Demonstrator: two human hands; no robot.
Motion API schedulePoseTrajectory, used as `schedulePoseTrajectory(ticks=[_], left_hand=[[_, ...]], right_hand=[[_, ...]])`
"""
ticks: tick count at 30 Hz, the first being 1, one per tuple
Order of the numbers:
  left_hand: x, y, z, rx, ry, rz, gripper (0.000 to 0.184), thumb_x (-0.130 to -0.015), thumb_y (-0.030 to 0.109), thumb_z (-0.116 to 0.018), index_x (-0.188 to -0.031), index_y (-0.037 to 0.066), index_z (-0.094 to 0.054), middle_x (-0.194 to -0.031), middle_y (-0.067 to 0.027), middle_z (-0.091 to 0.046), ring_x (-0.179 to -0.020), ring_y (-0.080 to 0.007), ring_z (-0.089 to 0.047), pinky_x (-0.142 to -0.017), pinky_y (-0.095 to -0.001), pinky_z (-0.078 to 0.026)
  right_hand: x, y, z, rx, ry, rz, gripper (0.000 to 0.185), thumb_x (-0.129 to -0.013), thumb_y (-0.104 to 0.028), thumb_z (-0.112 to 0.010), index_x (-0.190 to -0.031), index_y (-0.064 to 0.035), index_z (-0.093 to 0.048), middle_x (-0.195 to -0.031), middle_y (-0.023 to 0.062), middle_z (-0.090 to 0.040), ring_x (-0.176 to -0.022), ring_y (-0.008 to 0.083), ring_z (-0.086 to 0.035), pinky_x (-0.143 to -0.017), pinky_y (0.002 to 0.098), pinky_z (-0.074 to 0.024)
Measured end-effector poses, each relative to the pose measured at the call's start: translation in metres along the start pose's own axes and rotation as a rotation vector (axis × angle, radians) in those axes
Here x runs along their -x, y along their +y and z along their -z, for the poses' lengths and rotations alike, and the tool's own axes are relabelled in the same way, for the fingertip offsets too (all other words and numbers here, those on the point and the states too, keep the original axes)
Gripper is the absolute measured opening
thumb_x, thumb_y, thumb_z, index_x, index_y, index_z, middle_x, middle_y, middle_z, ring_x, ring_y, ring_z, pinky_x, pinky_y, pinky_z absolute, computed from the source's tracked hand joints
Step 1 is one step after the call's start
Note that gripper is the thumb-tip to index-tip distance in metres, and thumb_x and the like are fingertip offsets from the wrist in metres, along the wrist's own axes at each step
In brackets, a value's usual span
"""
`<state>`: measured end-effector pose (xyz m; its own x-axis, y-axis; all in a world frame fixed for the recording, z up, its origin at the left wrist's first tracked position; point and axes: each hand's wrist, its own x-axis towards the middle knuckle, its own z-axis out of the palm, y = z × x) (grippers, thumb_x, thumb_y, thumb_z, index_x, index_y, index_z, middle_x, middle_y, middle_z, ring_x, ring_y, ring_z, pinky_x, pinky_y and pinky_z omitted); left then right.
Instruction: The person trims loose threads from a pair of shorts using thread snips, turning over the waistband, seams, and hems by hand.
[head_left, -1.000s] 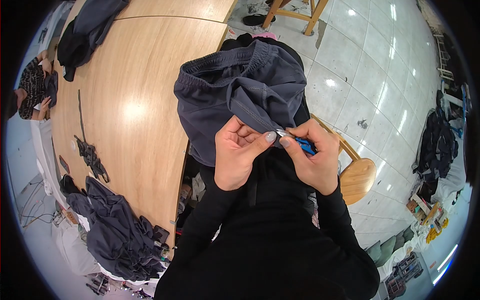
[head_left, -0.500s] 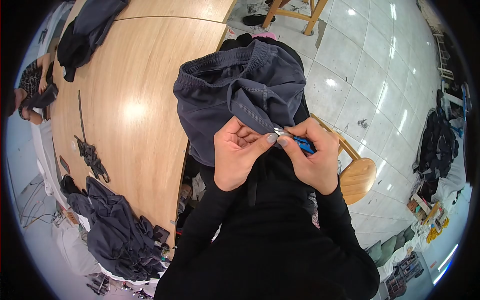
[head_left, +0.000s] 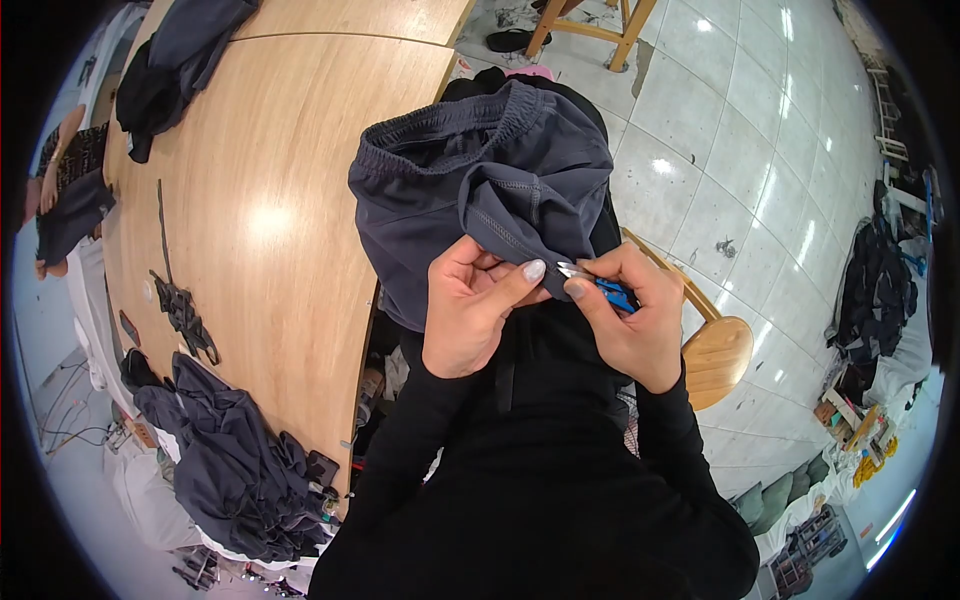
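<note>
Garment [head_left: 420, 220], dark grey, elastic waist: one, over our lap beside the wooden table [head_left: 290, 150]. Left hand [head_left: 468, 320]: ours, narrow pinch, thumb and fingers closed on the hem. Right hand [head_left: 645, 320]: ours, closed around blue-handled snips [head_left: 618, 297], metal tips at the hem, just beside our left thumb. Handling note: we do best with the hem taut and flat between both hands, tips shallow along the stitching, clear of cloth and thumb, in small movements. Containers: one apparent box [head_left: 831, 414], at right, small mixed articles about it; we cannot tell its contents.
</note>
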<state>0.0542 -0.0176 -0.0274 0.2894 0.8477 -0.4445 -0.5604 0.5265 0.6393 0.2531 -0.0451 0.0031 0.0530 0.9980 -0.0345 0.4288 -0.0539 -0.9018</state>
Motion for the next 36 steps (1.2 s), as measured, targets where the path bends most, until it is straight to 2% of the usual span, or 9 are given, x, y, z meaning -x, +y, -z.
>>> schedulePoseTrajectory(ticks=[23, 36], left_hand=[[0.0007, -0.0050, 0.0011, -0.020, 0.004, -0.033, 0.025, -0.100, -0.005, -0.079, -0.123, -0.003, -0.068, -0.114, -0.0125, -0.079, -0.099, -0.0155, -0.079, -0.084, -0.0301, -0.068], [0.0001, -0.0042, 0.0004, -0.034, 0.002, -0.047, 0.026, -0.100, -0.006, -0.078, -0.124, -0.005, -0.068, -0.114, -0.0133, -0.080, -0.100, -0.0158, -0.079, -0.087, -0.0307, -0.068]], right_hand=[[-0.0038, -0.0010, -0.0059, -0.031, 0.033, 0.047, 0.023, -0.090, -0.013, -0.091, -0.095, -0.0003, -0.072, -0.076, 0.0114, -0.074, -0.064, 0.0204, -0.073, -0.061, 0.0287, -0.0511], [-0.0063, -0.0036, -0.0083, -0.040, 0.034, 0.039, 0.020, -0.091, -0.010, -0.090, -0.093, -0.0013, -0.072, -0.073, 0.0092, -0.072, -0.059, 0.0170, -0.069, -0.058, 0.0283, -0.0484]])
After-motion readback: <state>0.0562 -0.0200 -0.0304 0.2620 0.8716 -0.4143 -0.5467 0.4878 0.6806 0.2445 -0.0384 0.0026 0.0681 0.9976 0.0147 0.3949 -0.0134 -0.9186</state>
